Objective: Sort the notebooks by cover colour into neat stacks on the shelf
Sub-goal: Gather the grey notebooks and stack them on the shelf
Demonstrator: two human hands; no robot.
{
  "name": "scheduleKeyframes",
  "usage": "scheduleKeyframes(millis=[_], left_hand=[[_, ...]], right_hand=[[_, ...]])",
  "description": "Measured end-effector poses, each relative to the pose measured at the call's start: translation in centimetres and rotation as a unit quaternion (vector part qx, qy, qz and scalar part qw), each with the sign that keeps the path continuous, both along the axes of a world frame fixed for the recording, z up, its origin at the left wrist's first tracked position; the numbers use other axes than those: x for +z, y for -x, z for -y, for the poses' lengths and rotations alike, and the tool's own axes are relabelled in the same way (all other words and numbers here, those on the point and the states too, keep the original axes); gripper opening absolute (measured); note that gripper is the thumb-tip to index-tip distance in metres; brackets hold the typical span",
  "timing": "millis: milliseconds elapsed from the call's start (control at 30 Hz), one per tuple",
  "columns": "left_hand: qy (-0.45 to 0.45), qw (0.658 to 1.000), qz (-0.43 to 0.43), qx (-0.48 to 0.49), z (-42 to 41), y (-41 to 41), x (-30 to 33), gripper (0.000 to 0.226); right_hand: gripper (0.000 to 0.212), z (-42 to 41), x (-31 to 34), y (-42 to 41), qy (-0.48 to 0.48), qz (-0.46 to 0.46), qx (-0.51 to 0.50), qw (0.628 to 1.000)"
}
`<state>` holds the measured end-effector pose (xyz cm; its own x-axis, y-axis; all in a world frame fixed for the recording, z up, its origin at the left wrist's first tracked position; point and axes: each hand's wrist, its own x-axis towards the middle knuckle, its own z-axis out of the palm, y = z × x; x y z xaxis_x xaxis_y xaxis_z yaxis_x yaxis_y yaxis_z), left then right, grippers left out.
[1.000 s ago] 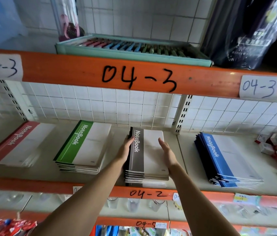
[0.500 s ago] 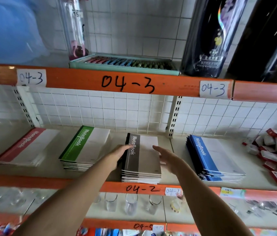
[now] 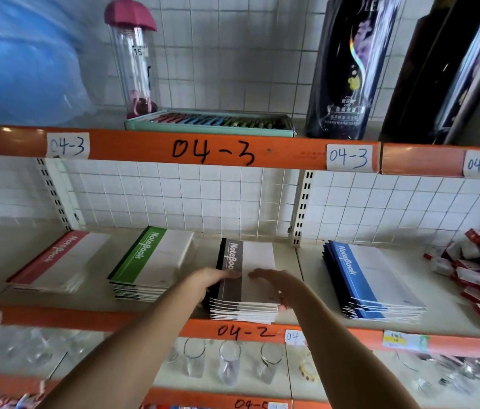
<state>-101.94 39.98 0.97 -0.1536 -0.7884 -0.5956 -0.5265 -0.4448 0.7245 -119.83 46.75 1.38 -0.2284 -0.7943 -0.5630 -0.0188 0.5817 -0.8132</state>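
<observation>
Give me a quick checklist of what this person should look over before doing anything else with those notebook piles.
1. Grey stack squared up: not ok; its lower front edges look fanned out.
2. Left hand and right hand placed on that stack: ok; both lie flat on top, fingers straight.
3. One colour per pile: ok for the top covers of the red stack, green stack and blue stack; lower covers cannot tell.
4. Blue stack neat: not ok; its edges are staggered.
5. Piles kept apart: ok; bare shelf shows between them.
6. Stray notebooks left elsewhere: cannot tell.
</observation>
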Motion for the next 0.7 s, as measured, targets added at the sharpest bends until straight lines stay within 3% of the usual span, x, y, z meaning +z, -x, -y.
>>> scheduleKeyframes(millis=[233,333,433,533,633,700], left_hand=[[0.002,0.999,-0.045,0.018,0.8,0.4,0.4,0.094],[0.000,0.998,-0.053,0.016,4.2,0.8,-2.2,0.119],[-0.006,0.998,-0.052,0.021,7.1,1.0,-4.1,0.107],[-0.005,0.998,-0.054,0.025,9.2,1.2,-5.3,0.134],[-0.015,0.999,-0.028,0.001,8.4,1.0,-3.0,0.142],[-0.011,1.000,-0.003,-0.023,6.4,0.9,0.0,0.116]], right_hand=[[0.054,1.5,0.2,0.4,0.000,-0.034,-0.050,0.998],[0.060,2.8,-0.3,0.6,0.009,-0.025,-0.064,0.998],[0.056,4.5,-0.6,0.6,0.015,-0.013,-0.073,0.997],[0.071,6.0,-0.9,0.7,0.021,-0.022,-0.081,0.996],[0.041,6.0,-0.2,1.1,-0.009,-0.038,-0.030,0.999],[0.036,6.0,0.1,1.3,-0.030,-0.056,-0.010,0.998]])
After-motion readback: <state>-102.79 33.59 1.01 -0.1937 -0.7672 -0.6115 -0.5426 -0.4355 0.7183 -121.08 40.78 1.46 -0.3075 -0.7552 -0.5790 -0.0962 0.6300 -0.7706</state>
